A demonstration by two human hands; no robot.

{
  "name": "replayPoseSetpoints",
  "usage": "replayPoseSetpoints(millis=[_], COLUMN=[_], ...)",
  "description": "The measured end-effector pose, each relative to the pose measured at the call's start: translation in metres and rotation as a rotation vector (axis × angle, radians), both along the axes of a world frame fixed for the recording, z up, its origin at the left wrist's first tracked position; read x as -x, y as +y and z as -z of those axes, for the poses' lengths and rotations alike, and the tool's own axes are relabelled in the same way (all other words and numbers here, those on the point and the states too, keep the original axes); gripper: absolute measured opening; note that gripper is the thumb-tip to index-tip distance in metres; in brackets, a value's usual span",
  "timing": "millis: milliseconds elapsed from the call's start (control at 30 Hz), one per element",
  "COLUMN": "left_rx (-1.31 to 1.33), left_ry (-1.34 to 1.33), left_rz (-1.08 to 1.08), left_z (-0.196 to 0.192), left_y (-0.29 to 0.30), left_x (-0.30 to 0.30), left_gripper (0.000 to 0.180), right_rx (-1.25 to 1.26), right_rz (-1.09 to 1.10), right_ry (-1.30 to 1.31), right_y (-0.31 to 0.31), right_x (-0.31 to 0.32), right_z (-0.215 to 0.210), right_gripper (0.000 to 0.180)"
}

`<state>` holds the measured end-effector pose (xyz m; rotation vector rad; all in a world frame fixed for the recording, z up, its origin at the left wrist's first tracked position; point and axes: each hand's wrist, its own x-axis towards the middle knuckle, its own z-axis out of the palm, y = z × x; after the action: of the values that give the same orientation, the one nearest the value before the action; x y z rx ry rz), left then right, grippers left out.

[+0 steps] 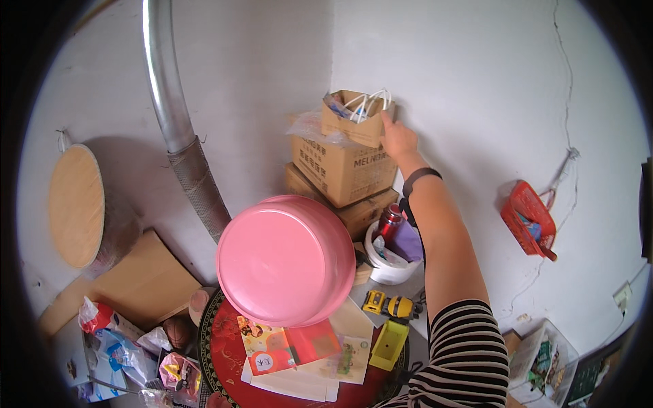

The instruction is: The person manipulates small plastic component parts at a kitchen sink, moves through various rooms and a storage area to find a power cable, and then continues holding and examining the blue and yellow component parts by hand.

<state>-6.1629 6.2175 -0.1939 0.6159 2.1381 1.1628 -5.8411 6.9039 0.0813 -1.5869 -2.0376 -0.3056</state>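
My right hand (400,138) reaches far out to the top of a stack of cartons. It is closed on the right side of a small open cardboard box (352,126), with one finger up by the rim. White cords (368,102) loop out of that box. Beneath it sits a larger carton (340,166), and clear plastic film (314,126) lies between the two. My left hand is out of sight. A pink plastic basin (279,262) stands tilted over the round red table (228,360), its underside toward me.
Papers and a red envelope (314,342) lie before the basin. Right of them are a yellow toy truck (392,304), a lime-yellow tray (389,345) and a white bucket (392,272) holding a red flask (390,221). A red basket (527,221) hangs on the wall. A metal pipe (166,81) rises left.
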Motion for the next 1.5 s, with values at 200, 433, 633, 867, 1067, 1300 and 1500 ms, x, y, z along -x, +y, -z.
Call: replayPoseSetpoints(millis=[200, 433, 633, 867, 1067, 1300, 1500], left_rx=[0.005, -0.028, 0.139, -0.349, -0.314, -0.246, 0.148], left_ry=[0.035, -0.071, 0.106, -0.186, -0.255, -0.612, -0.288], left_rz=[-0.15, -0.177, -0.005, 0.056, 0.206, 0.178, 0.075], left_z=[-0.004, 0.011, -0.015, -0.038, -0.076, -0.067, 0.024], left_y=[-0.03, -0.047, -0.018, 0.007, -0.005, -0.055, -0.116], left_x=[-0.012, -0.009, -0.015, -0.032, -0.049, -0.07, -0.07], left_gripper=[0.041, 0.047, 0.034, 0.035, 0.039, 0.065, 0.046], right_rx=[0.048, -0.039, -0.204, -0.199, -0.218, 0.126, 0.324], right_rz=[0.01, 0.025, -0.084, -0.297, -0.632, -0.889, -0.948], right_ry=[-0.091, 0.052, 0.258, 0.216, 0.053, 0.017, 0.009], right_y=[0.055, 0.04, -0.022, -0.165, -0.324, -0.509, -0.624], right_x=[0.015, 0.012, -0.018, -0.029, -0.02, 0.007, 0.025], right_z=[-0.015, -0.001, 0.01, 0.002, 0.075, 0.226, 0.329], right_gripper=[0.03, 0.016, 0.023, 0.024, 0.02, 0.022, 0.022])
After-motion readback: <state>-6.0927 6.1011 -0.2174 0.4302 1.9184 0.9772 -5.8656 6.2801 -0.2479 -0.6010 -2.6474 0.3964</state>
